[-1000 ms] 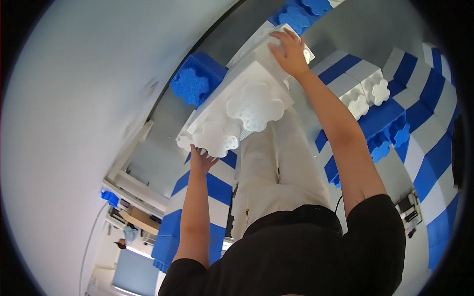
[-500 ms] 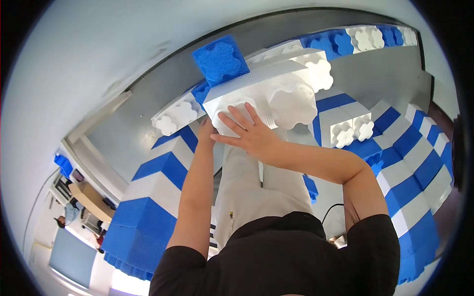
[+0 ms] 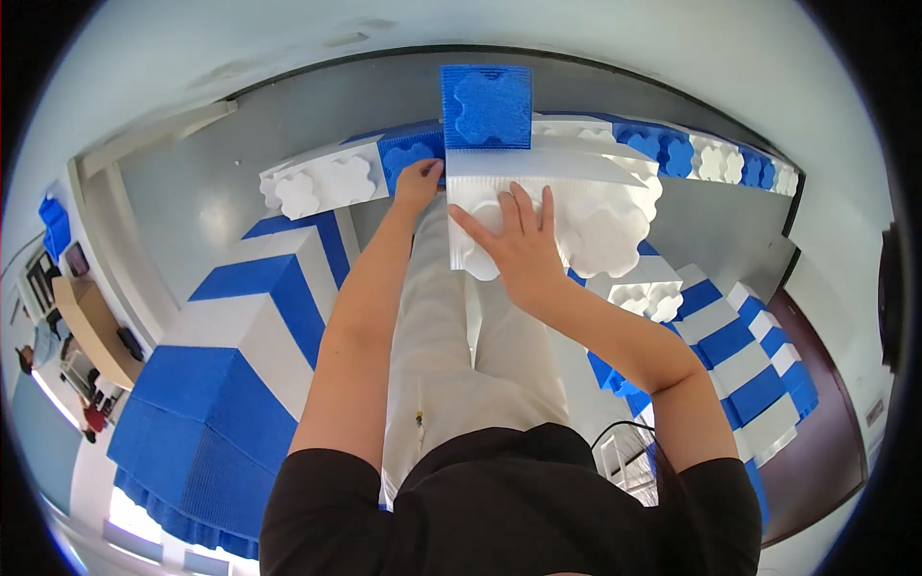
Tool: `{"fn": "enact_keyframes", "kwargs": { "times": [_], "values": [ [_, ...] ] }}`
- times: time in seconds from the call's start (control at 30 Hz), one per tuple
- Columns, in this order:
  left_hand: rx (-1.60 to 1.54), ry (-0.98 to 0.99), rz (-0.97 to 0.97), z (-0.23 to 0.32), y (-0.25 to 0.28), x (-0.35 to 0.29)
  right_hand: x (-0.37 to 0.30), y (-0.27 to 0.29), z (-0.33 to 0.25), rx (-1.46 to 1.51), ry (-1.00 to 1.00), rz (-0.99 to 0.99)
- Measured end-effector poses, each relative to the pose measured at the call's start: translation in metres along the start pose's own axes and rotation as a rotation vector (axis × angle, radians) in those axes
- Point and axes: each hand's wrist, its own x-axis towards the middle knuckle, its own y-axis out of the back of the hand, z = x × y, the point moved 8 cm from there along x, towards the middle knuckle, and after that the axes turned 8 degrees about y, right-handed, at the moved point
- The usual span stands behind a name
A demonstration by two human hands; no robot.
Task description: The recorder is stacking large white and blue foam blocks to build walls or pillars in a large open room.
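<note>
A long white foam building block [image 3: 600, 235] with clover-shaped knobs lies in front of me. My right hand [image 3: 526, 252] is open, its fingers spread flat against the block's near face. At the block's left end is my left hand [image 3: 419, 184], its fingers bent together; whatever they may hold is hidden. Just beyond that hand sits a blue block [image 3: 408, 154] in a low row. A blue block with a knob on top [image 3: 490, 108] stands at the far left end of the white block.
The low row continues leftward with white blocks [image 3: 322, 182] and rightward with blue and white ones [image 3: 715, 161]. Striped blue-and-white stacks stand at left [image 3: 259, 288] and right [image 3: 730, 346]. People and a desk [image 3: 96, 326] appear far left.
My left hand has moved away from my right hand, toward the blue block. My right hand stays spread on the white block, which now looks level instead of slanted as the view has turned.
</note>
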Motion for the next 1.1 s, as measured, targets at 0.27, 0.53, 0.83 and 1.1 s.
{"fn": "enact_keyframes", "kwargs": {
  "times": [0.27,0.53,0.83,1.1],
  "values": [
    [-0.71,0.602,-0.357,0.008,-0.027,0.002,-0.006,0.001,0.002,0.076,0.051,-0.073],
    [-0.566,0.665,-0.63,0.014,-0.051,0.008,-0.011,0.002,0.007,0.154,0.047,-0.094],
    [-0.664,0.617,-0.493,0.0,-0.06,0.029,-0.014,0.002,0.009,0.182,0.128,-0.128],
    [-0.817,0.592,-0.523,0.007,-0.074,0.035,-0.025,0.006,0.024,0.112,0.237,-0.145]
  ]
}}
